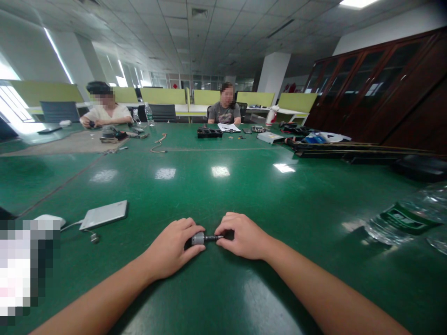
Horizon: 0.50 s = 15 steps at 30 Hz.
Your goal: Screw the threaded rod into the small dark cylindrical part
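Note:
A small grey metal cylinder (198,238) with a thin dark shaft (210,238) lies level between my two hands, low over the green table. My left hand (173,246) is closed around the cylinder, thumb in front and fingers behind. The thumb and index finger of my right hand (242,236) pinch the far right end of the shaft. Whether the shaft and the cylinder are one piece, I cannot tell.
On the green table (195,190), a silver power bank (104,215) with a cable lies left, a plastic bottle (401,221) right. Farther back are a black tray (209,133), dark metal strips (349,151) and two seated people (226,111).

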Motion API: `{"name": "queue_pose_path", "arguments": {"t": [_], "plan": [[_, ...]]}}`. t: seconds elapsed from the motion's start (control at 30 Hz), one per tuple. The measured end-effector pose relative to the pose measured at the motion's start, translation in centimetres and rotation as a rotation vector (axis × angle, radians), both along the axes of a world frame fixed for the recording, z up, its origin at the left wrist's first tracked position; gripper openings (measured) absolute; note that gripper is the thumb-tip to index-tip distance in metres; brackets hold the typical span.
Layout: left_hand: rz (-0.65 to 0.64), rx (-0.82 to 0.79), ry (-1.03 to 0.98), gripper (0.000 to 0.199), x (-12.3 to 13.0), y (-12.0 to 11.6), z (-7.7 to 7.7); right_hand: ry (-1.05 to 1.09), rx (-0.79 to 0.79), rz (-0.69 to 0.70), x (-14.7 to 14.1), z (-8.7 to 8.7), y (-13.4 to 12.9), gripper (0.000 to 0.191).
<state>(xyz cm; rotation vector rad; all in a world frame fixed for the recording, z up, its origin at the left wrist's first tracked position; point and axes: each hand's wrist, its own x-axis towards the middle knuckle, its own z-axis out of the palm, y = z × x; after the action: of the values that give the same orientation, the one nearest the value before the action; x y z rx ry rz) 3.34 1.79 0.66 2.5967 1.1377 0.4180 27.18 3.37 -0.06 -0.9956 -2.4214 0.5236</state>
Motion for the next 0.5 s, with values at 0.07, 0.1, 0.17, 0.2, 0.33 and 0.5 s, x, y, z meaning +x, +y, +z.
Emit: {"name": "queue_pose_path", "arguments": {"t": [0.07,0.1,0.17,0.2,0.33,0.5], "plan": [[0.003,-0.003,-0.008,0.029,0.0,0.0,0.0,-0.002,-0.005,-0.001,0.1,0.0,0.1,0.010],[0.005,-0.005,-0.010,0.029,0.0,0.0,0.1,-0.002,-0.007,-0.001,0.2,0.0,0.1,0.010],[0.005,-0.012,-0.008,0.028,0.0,0.0,0.1,0.000,-0.013,0.002,0.3,-0.1,0.1,0.009],[0.004,-0.015,-0.005,0.028,0.0,0.0,0.1,0.000,-0.017,0.003,0.3,-0.1,0.1,0.009],[0.001,-0.016,0.003,0.028,0.0,0.0,0.0,-0.035,-0.049,-0.019,0.8,0.2,0.3,0.009],[0.004,-0.009,-0.012,0.029,-0.1,0.0,-0.1,-0.100,-0.130,-0.096,2.0,0.7,0.9,0.008]]}}
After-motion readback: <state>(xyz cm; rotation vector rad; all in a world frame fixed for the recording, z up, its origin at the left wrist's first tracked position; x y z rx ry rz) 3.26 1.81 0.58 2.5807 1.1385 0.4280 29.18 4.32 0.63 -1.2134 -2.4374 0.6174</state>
